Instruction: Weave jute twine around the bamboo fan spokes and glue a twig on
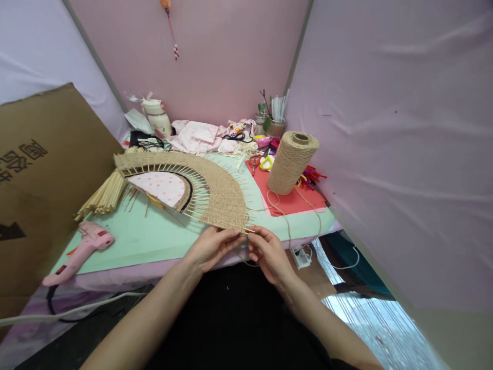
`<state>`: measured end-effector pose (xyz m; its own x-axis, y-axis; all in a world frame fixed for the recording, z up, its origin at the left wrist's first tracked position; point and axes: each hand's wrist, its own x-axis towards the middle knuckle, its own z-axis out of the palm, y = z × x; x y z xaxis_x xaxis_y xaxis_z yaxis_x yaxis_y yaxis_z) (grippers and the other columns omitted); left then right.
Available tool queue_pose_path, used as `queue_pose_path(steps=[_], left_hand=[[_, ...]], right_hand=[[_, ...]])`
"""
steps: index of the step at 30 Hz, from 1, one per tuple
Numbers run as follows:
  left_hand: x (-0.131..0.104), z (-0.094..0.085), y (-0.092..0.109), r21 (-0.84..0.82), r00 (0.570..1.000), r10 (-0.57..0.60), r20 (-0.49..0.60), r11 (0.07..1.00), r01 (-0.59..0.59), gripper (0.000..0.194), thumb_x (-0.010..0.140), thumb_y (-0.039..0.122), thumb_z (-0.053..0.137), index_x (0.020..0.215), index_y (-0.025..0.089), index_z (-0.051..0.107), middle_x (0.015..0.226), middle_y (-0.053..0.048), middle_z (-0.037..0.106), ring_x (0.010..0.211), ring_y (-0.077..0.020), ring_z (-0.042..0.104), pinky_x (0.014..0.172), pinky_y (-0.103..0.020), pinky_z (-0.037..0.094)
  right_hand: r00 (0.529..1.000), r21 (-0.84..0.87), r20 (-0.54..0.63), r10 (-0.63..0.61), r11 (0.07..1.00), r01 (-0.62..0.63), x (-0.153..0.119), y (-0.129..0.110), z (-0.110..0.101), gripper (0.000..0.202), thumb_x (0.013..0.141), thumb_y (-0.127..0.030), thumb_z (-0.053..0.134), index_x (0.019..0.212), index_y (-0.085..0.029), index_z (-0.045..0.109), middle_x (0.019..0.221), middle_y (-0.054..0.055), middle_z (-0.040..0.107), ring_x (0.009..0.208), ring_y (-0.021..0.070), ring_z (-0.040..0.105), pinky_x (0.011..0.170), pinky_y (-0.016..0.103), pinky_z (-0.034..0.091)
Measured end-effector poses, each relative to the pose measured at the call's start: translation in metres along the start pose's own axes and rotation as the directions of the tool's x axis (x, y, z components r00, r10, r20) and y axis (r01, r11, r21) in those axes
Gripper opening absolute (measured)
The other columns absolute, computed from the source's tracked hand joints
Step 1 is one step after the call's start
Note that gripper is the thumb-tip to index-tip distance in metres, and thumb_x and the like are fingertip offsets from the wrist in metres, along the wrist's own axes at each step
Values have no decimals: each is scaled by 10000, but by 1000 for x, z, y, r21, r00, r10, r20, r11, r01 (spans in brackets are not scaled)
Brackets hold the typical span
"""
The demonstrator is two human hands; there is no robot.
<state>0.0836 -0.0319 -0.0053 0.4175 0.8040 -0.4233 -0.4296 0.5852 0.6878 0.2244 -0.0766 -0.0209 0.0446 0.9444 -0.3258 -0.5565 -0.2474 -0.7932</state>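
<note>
A half-round woven fan (225, 192) lies across the table, its thin sticks spreading out from a pink-dotted cloth centre (162, 186) edged in black. My left hand (216, 246) pinches the fan's near right corner. Close beside it, my right hand (267, 252) has its fingers closed at the end of a stick and the twine there; the exact grip is partly hidden. Loose twine (287, 226) trails from this corner towards a large upright spool of twine (292, 162) at the right.
A pink glue gun (80, 252) lies at the front left, near a bundle of sticks (103, 192) and a cardboard box (46, 195). Scissors (265, 162) and red sheets (277, 200) are by the spool. A bottle (157, 119) and cloth (200, 136) stand along the back.
</note>
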Motion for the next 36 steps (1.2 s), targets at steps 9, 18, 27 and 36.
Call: queue_pose_path(steps=[9, 18, 27, 36], left_hand=[[0, 1, 1, 1, 1000, -6, -13, 1000, 6, 115, 717, 15, 691, 815, 72, 669, 822, -95, 718, 740, -133, 678, 761, -231, 573], [-1, 2, 2, 11, 999, -8, -50, 1000, 8, 112, 707, 11, 706, 783, 84, 668, 778, -73, 700, 680, -111, 650, 693, -211, 557], [2, 3, 1, 26, 999, -9, -38, 1000, 10, 63, 725, 59, 717, 749, 81, 663, 724, -72, 684, 639, -102, 634, 650, -194, 536], [-78, -50, 39, 814, 924, 378, 58, 518, -263, 196, 741, 306, 718, 909, 206, 710, 876, -71, 704, 819, -207, 624, 777, -283, 492]], right_hand=[[1000, 20, 12, 15, 1000, -16, -1, 4, -2, 264, 620, -305, 803, 781, -165, 648, 621, -41, 529, 529, 57, 420, 406, 155, 296], [999, 4, 17, -48, 999, 48, -2, 8, -5, 313, 655, -312, 795, 873, -201, 600, 723, -45, 542, 529, 59, 449, 409, 164, 334], [993, -128, 25, -119, 984, 121, 2, 10, -6, 271, 707, -392, 756, 838, -180, 650, 633, -38, 554, 503, 81, 457, 443, 204, 368], [980, -260, -57, -191, 950, 171, 4, 13, -17, 326, 662, -422, 799, 836, -167, 696, 641, -12, 575, 519, 89, 465, 463, 211, 373]])
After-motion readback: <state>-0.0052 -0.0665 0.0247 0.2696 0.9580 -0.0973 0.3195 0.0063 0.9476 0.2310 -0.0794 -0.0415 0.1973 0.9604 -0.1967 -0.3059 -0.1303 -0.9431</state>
